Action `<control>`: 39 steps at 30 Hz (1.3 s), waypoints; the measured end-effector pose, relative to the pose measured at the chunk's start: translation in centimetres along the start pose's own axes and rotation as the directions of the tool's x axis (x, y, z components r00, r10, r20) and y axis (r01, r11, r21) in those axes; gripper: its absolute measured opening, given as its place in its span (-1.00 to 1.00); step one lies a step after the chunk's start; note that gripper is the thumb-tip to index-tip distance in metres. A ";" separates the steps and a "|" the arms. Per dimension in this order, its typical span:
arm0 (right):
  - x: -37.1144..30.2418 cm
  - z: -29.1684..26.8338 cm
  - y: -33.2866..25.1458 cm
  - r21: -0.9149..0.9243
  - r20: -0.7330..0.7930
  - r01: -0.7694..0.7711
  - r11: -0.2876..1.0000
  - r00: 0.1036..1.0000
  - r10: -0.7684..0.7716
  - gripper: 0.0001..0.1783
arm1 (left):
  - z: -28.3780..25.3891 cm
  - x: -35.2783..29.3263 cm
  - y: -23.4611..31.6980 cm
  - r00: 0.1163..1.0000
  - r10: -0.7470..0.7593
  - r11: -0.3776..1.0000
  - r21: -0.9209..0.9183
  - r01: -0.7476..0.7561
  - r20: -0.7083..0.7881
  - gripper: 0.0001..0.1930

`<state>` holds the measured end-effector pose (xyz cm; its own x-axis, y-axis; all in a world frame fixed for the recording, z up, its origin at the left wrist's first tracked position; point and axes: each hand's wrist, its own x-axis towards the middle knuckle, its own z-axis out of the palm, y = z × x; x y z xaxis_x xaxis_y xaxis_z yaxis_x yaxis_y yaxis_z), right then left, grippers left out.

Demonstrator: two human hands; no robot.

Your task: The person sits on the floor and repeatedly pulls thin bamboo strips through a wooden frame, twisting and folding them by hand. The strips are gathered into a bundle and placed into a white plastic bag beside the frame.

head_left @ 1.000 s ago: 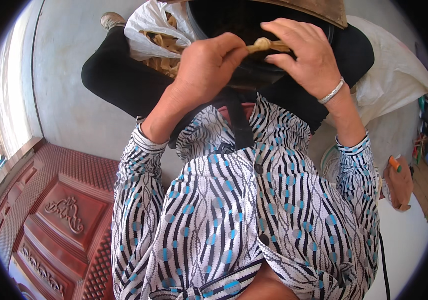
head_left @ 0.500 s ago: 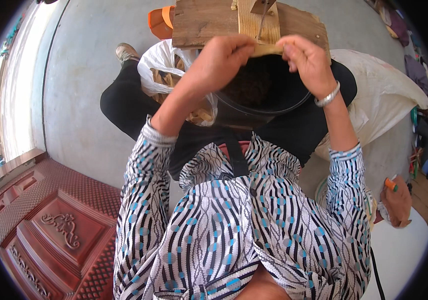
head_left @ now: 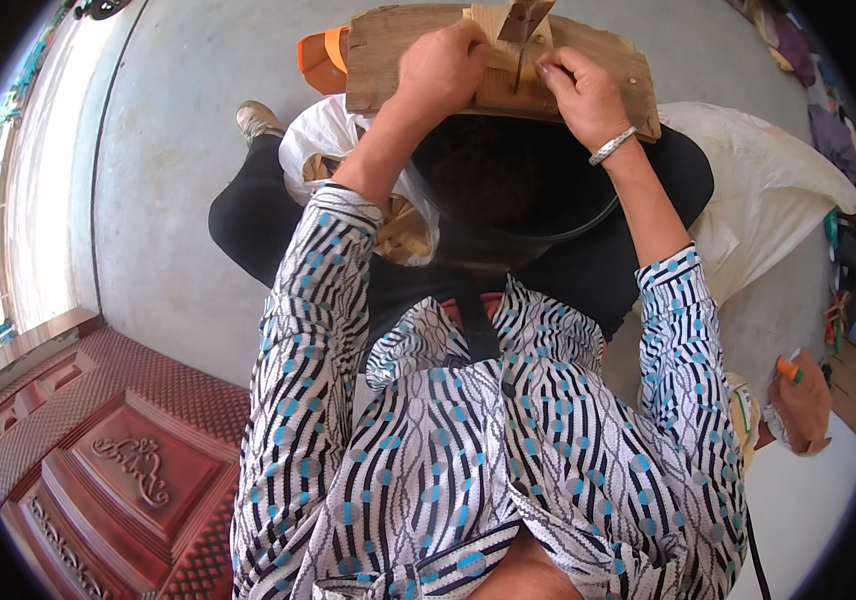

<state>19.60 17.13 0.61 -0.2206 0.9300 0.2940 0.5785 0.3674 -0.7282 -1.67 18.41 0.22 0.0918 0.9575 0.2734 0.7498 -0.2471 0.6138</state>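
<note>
My left hand [head_left: 440, 68] and my right hand [head_left: 586, 98] are both closed, raised over a worn wooden board [head_left: 383, 62]. Between them runs a tan, flat strip [head_left: 501, 60], gripped at its two ends; its colour blends with the pale wooden block [head_left: 498, 97] behind it. A thin metal blade [head_left: 519, 72] stands up from that block, with a small wooden piece [head_left: 525, 18] at its top. The strip lies at the blade; whether it touches the edge I cannot tell. Below the board, a black bucket [head_left: 538, 237] holds dark brown material.
A white plastic bag [head_left: 306, 140] of tan pieces sits left of the bucket. An orange container [head_left: 320, 68] is beyond it. To the right lies a large whitish sack [head_left: 748, 200]. A carved reddish-brown panel [head_left: 138, 470] is at lower left. Cloths lie along the right edge.
Both hands have moved forward and up, from above the bucket to the blade on the board, still gripping the strip. More of the bucket's opening shows.
</note>
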 end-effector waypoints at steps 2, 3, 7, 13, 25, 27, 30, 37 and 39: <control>-0.3 -0.8 0.5 -0.130 -0.016 0.096 0.987 0.995 -0.099 -0.85 | -0.3 -0.1 0.3 0.998 -0.015 0.991 0.132 0.023 -0.061 -0.80; -0.9 -1.6 0.6 -0.192 -0.023 0.165 0.967 0.985 -0.173 -0.84 | -0.8 -1.1 0.3 0.997 -0.022 0.996 0.089 0.029 -0.079 -0.80; -2.8 -1.6 -4.9 -0.331 -0.099 0.414 0.848 0.878 -0.468 -0.82 | -2.6 -5.6 3.4 0.995 -0.073 0.921 -0.378 0.092 0.065 -0.83; -3.7 0.7 -8.6 -0.210 -0.108 0.309 0.927 0.935 -0.337 -0.85 | -2.4 -9.9 6.3 0.920 -0.093 0.490 -0.786 0.376 0.382 -0.82; -9.5 -2.4 -7.9 0.426 0.363 0.137 0.894 0.880 -0.307 -0.86 | -7.9 -12.7 11.9 0.968 0.216 0.947 -0.270 -0.175 0.129 -0.82; -10.2 -4.0 -9.6 0.488 0.416 0.091 0.868 0.850 -0.324 -0.85 | -11.1 -11.0 15.1 0.886 0.344 0.897 -0.388 -0.212 0.310 -0.76; -10.7 -5.7 -10.9 0.651 0.454 -0.022 0.759 0.812 -0.366 -0.82 | -11.3 -10.2 16.7 0.819 0.431 0.871 -0.414 -0.266 0.379 -0.75; -12.1 -6.8 -11.0 0.914 0.324 -0.284 0.290 0.941 -0.102 -0.69 | -7.3 -9.6 12.7 0.935 0.241 0.501 -0.859 0.111 0.262 -0.68; -11.6 -5.2 -11.2 0.922 0.189 -0.212 0.324 0.977 0.101 -0.65 | -5.6 -11.0 11.8 0.876 0.287 0.157 -0.921 0.356 0.387 -0.72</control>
<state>19.78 2.15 8.64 -0.3056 0.9472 0.0966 -0.4896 -0.0693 -0.8692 2.46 4.11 8.62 0.5497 0.8254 0.1289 -0.4535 0.1652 0.8758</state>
